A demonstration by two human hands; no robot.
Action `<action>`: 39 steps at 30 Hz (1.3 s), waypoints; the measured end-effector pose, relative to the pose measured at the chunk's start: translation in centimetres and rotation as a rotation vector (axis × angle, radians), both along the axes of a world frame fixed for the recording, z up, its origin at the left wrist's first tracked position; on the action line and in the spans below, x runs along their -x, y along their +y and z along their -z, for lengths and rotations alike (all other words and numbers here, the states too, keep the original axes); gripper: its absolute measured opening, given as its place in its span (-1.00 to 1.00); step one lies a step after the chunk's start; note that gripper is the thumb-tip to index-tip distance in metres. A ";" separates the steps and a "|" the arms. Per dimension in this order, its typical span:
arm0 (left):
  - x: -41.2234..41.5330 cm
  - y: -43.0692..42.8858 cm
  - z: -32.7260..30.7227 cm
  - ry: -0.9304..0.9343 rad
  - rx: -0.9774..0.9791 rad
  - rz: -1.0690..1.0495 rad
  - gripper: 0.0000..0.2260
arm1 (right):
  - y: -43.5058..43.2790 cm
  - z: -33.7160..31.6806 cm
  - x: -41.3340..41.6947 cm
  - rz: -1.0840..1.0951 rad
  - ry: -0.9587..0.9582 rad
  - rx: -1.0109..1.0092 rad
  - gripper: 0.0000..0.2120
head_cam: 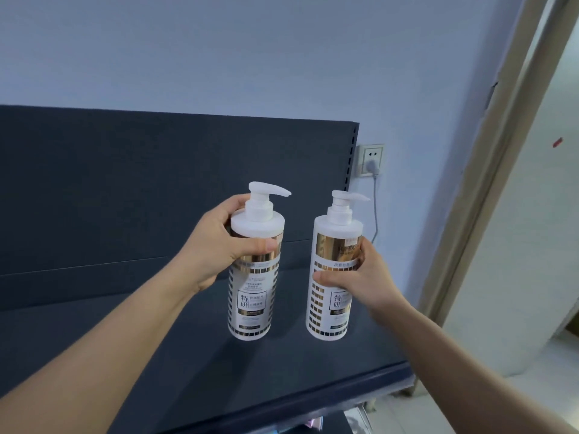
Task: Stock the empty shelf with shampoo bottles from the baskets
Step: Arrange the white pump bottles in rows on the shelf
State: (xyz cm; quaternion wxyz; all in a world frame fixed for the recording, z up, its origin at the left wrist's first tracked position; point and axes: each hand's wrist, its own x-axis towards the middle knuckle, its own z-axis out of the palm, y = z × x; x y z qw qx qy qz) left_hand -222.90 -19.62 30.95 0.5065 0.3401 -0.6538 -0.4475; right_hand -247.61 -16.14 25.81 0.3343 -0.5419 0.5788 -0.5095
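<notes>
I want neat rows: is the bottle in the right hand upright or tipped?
Upright: the right bottle stands vertical, pump on top, base apparently on the shelf, the right hand gripping its middle.

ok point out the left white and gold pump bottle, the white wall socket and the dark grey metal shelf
left white and gold pump bottle [250,303]: head view, front label
white wall socket [371,153]: head view, faceplate
dark grey metal shelf [141,355]: head view, bare board

Bottles [254,277] [333,277]: glossy white plastic, shiny gold-foil label bands. Shelf [188,355]: matt dark painted metal.
</notes>
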 end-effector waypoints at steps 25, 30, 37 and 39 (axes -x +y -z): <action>10.5 -14.4 5.1 -0.114 -0.111 -0.271 -0.42 | -16.9 4.6 7.4 -0.132 0.090 -0.083 -0.39; 10.9 -15.8 5.6 -0.150 -0.139 -0.272 -0.38 | -18.6 5.0 7.2 -0.137 0.097 -0.075 -0.37; 10.8 -17.3 5.9 -0.229 -0.166 -0.274 -0.26 | -20.0 5.1 7.3 -0.140 0.109 -0.058 -0.38; 10.7 -17.5 5.8 -0.288 -0.159 -0.274 -0.22 | -20.2 5.1 7.3 -0.144 0.118 -0.053 -0.39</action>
